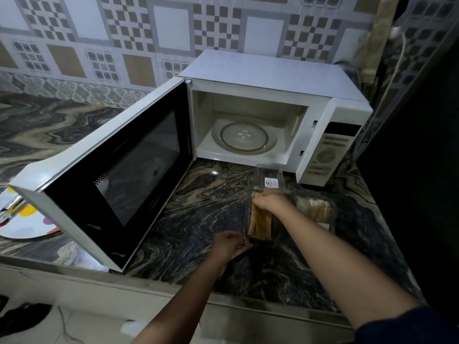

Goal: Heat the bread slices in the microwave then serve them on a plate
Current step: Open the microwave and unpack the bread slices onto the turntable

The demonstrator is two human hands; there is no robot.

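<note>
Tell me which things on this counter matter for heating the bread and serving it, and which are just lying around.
For the job: bread slices in the clear container, open microwave with its bare turntable, patterned plate, left hand, right hand.

Lying about: second bread pack, white cable, shiny utensil on the plate.

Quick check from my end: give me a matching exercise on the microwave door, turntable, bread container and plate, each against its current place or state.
Things:
1. microwave door
2. glass turntable
3. clear bread container
4. plate

States:
A. on the counter, both hands at it
B. swung wide open
C. bare, nothing on it
D. far left, partly behind the door

Pairs: 1-B, 2-C, 3-A, 4-D
</note>
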